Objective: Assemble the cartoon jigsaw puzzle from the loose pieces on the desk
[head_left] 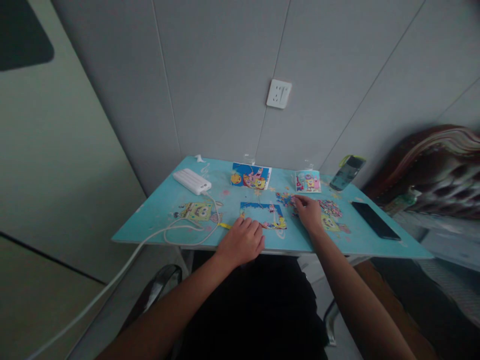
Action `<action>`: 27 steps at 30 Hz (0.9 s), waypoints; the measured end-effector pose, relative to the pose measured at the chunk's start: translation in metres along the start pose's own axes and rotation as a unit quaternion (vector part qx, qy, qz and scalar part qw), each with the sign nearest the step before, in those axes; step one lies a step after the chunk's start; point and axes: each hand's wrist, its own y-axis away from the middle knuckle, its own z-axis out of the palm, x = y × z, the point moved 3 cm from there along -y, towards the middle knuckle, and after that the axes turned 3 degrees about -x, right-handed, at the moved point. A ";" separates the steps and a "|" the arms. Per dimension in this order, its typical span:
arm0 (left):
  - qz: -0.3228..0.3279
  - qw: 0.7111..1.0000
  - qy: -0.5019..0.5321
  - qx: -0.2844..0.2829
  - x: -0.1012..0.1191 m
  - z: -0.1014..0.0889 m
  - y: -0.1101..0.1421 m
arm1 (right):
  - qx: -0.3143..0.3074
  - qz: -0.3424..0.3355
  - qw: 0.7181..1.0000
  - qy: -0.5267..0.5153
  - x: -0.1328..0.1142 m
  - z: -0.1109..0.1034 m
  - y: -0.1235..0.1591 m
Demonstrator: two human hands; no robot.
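Observation:
A small jigsaw frame with only its border filled lies on the light blue table. My left hand rests near the table's front edge with its fingers curled, touching the frame's near left corner. My right hand reaches over the frame's right side into a pile of loose puzzle pieces, fingers bent down onto them. Whether it holds a piece is hidden.
A white power bank with a cable lies at the back left. Two cartoon picture cards stand at the back. One phone leans on the wall; another dark phone lies flat right. A wall socket is above.

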 end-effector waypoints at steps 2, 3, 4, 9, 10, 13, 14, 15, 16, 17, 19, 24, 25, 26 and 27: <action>0.000 1.000 0.001 -0.001 0.000 0.000 0.000 | 0.010 0.011 1.000 0.009 0.007 -0.008 -0.001; -0.001 1.000 0.001 -0.001 0.000 0.000 0.000 | 0.011 0.012 1.000 0.012 0.009 -0.012 0.000; -0.001 1.000 0.002 -0.001 0.000 0.000 0.000 | 0.010 0.009 1.000 0.014 0.010 -0.016 0.001; -0.001 1.000 0.008 -0.002 -0.001 0.000 0.000 | -0.017 -0.025 0.999 0.013 0.012 -0.029 0.010; -0.001 1.000 0.010 -0.002 -0.001 0.000 0.000 | -0.023 -0.028 0.999 0.012 0.012 -0.031 0.013; -0.003 1.000 0.012 -0.002 -0.001 0.000 0.000 | -0.038 -0.037 0.999 0.005 0.014 -0.032 0.017; -0.004 1.000 0.012 -0.002 -0.001 0.000 0.000 | -0.045 -0.042 0.998 -0.001 0.014 -0.032 0.019; -0.004 1.000 0.013 -0.003 -0.001 0.000 0.000 | -0.054 -0.049 0.997 -0.007 0.013 -0.031 0.020; -0.005 1.000 0.013 -0.003 -0.001 0.000 0.000 | -0.067 -0.060 0.996 -0.015 0.011 -0.030 0.020; -0.005 1.000 0.014 -0.004 -0.001 0.000 0.000 | -0.084 -0.075 0.993 -0.023 0.008 -0.029 0.022; -0.005 1.000 0.015 -0.005 -0.001 0.000 0.000 | -0.127 -0.116 0.984 -0.040 0.000 -0.026 0.025; -0.005 1.000 0.018 -0.003 0.000 0.001 -0.001 | -0.223 -0.214 0.949 -0.059 -0.020 -0.023 0.033; -0.005 1.000 0.019 -0.002 0.000 0.001 -0.001 | -0.229 -0.224 0.945 -0.060 -0.023 -0.023 0.033; -0.005 1.000 0.019 -0.001 0.000 0.001 -0.001 | -0.232 -0.231 0.943 -0.061 -0.025 -0.023 0.034; -0.005 1.000 0.020 0.000 0.000 0.001 -0.001 | -0.232 -0.235 0.942 -0.062 -0.026 -0.023 0.034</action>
